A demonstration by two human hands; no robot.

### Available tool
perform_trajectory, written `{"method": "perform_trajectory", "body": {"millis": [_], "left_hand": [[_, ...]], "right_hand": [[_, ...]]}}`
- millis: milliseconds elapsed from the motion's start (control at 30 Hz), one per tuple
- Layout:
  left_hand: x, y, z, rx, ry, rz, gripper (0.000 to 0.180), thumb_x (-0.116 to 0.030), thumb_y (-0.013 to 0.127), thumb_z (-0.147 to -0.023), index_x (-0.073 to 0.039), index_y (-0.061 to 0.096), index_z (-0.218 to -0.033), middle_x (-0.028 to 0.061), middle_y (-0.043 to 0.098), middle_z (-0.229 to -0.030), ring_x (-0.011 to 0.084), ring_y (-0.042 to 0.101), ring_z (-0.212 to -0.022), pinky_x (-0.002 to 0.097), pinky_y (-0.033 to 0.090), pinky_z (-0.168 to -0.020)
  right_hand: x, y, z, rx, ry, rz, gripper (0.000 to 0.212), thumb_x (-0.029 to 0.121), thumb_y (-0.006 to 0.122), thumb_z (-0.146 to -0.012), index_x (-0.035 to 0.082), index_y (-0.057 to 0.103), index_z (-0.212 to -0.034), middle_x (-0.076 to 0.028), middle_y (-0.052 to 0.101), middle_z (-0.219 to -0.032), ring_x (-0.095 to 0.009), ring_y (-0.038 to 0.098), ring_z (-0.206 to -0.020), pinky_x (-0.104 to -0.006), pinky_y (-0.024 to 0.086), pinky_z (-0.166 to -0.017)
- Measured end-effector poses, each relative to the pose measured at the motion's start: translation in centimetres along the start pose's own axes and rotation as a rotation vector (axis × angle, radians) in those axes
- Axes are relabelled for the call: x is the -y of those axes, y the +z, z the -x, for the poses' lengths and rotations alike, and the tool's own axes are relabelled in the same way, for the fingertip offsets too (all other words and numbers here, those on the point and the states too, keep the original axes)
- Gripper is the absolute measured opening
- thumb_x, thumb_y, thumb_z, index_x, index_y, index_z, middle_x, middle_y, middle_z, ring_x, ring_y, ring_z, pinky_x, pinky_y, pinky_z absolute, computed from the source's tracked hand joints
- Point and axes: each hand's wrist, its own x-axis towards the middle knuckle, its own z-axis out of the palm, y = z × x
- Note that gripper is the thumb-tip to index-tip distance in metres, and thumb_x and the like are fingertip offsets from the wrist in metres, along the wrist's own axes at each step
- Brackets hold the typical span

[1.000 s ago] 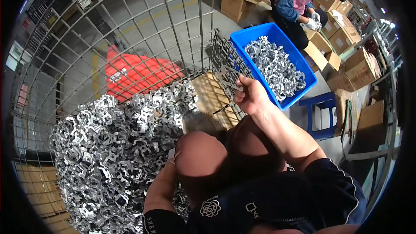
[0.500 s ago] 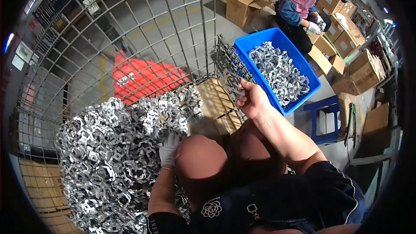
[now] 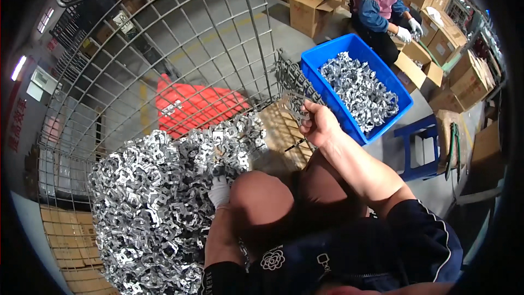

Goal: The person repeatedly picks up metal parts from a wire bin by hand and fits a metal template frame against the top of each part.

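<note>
My left hand (image 3: 219, 191), in a pale glove, reaches into a heap of small silvery metal brackets (image 3: 155, 207) beside my left knee. Its fingertips are dark and partly lost among the brackets, so its grip does not show. Bare and raised in front of my right knee, my right hand (image 3: 319, 123) pinches a thin grey metal piece (image 3: 293, 104) between thumb and fingers. That piece blends with the mesh behind it, and its exact shape is unclear. Brown cardboard (image 3: 273, 125) lies beyond my knees, beside the heap.
A wire mesh cage (image 3: 218, 27) encloses the heap, with a red sheet (image 3: 199, 106) behind it. To the right stand a blue tub (image 3: 401, 90) of similar brackets and a blue stool (image 3: 417, 150). A gloved co-worker (image 3: 376, 0) crouches among cardboard boxes (image 3: 308, 13).
The view has shifted, moving the scene slightly right. My left fingers sit deeper among the brackets, while my right hand keeps its pinch. The co-worker's hands have moved a little.
</note>
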Motion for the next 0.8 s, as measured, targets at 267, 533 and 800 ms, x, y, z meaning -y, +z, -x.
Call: {"method": "perform_trajectory", "body": {"millis": [267,533,800], "left_hand": [[-2.5,-8.1,0.3,0.056,-0.351,0.432,0.081,-0.031,0.071,-0.062,-0.018,0.027,-0.129,0.0211,0.04,-0.118,0.0375,0.049,-0.101,0.0418,0.042,-0.084],[2.9,-5.7,-0.9,-0.167,-0.394,1.335,0.103,0.006,0.071,-0.054,-0.006,0.008,-0.135,0.0129,0.056,-0.1,0.0212,0.057,-0.085,0.0305,0.049,-0.065],[-0.1,-14.4,-4.1,-0.158,-0.424,2.103,0.045,0.001,0.055,-0.071,-0.001,0.039,-0.113,0.012,0.056,-0.093,0.0191,0.057,-0.076,0.0336,0.05,-0.069]], "right_hand": [[0.8,0.0,-0.6,0.048,-0.071,-0.025,0.007,0.016,0.051,-0.082,0.012,0.049,-0.077,0.002,0.038,-0.058,-0.008,0.029,-0.045,-0.0206,0.026,-0.042],[0.6,0.8,-0.2,0.164,-0.057,-0.029,0.016,0.018,0.052,-0.085,0.004,0.05,-0.078,0.001,0.04,-0.056,-0.008,0.031,-0.046,-0.021,0.027,-0.043],[0.5,0.2,0.2,0.232,-0.092,-0.041,0.014,0.017,0.053,-0.085,0.004,0.051,-0.08,0.0,0.047,-0.061,-0.008,0.032,-0.045,-0.0213,0.028,-0.043]]}}
